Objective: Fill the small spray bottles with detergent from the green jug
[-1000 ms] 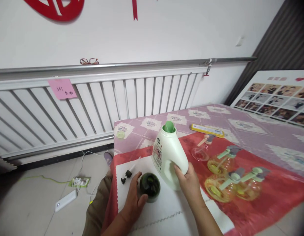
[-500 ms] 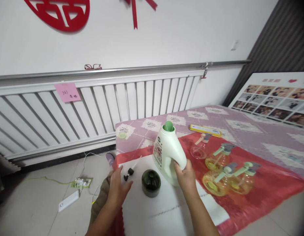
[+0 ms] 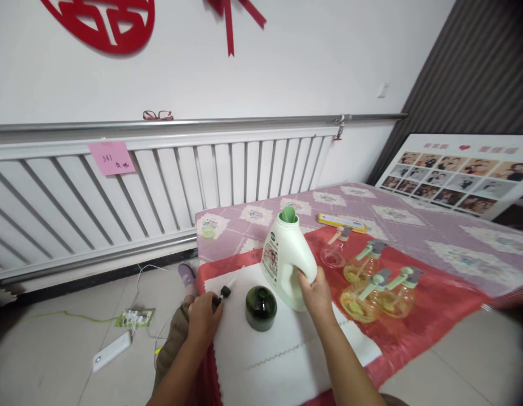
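Observation:
My right hand (image 3: 315, 293) is wrapped round the handle of a pale green detergent jug (image 3: 286, 259), which stands upright on a white cloth (image 3: 282, 361). A green spout shows in the jug's uncapped mouth. To its left sits a round, dark green glossy bottle (image 3: 261, 308), apart from both hands. My left hand (image 3: 205, 317) is closed on a black dispenser pump (image 3: 224, 292) with a pale tube, at the cloth's left edge; its nozzle end is hidden by the fingers.
Several clear pump bottles (image 3: 358, 304) with yellow contents stand on a red sheet (image 3: 434, 299) at right, near an empty clear bottle (image 3: 334, 255). Behind them lies a yellow-edged flat box (image 3: 342, 222). A green cap (image 3: 208, 232) rests on the flowered cover. A radiator (image 3: 160, 192) lines the wall.
My left hand has gone from open beside the pump to closed on it. My right hand keeps its hold on the jug. The view has turned slightly right.

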A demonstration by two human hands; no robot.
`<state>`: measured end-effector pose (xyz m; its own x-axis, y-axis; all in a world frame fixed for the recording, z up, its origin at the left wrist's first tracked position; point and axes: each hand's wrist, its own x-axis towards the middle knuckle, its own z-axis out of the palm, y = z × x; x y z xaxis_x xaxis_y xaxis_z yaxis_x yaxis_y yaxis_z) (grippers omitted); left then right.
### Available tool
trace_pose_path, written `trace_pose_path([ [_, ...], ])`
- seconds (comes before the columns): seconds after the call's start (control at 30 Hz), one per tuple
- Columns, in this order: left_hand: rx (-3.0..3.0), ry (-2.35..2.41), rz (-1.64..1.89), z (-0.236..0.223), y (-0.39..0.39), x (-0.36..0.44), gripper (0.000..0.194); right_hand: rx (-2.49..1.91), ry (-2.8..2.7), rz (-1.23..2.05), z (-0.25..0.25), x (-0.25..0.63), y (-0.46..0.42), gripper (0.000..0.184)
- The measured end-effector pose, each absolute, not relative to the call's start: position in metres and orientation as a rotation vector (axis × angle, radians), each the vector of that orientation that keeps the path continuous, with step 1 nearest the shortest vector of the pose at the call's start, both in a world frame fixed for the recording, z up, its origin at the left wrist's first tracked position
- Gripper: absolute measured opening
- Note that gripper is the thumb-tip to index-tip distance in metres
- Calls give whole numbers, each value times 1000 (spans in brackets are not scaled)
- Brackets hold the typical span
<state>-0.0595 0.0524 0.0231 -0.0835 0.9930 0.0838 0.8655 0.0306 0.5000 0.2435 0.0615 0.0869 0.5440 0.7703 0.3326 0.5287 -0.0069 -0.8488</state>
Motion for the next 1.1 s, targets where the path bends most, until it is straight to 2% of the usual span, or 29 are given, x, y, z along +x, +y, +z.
trace_pose_path([
  [0.2,1787,1980,757,31,56,-67,12,-1686,-1125,262,85,245,63,33],
  [0.33,1681,1888,918,47,46,-76,16,-1687,-1137,271,87,245,62,35],
  [0.6,1617,1537,1226,119,14,-85,27,-1664,-1120,322,89,244,59,37],
  [0.67,1690,1512,1204,137,11,-87,29,-1638,-1095,335,87,242,56,46],
  [0.77,1863,1520,1167,157,10,-90,28,-1604,-1010,333,80,240,43,69],
  [0.83,2005,1519,1164,168,10,-91,25,-1594,-929,322,74,239,26,76],
  [1.1,2472,1345,1022,192,23,-81,19,-1574,-776,395,50,248,-40,54],
])
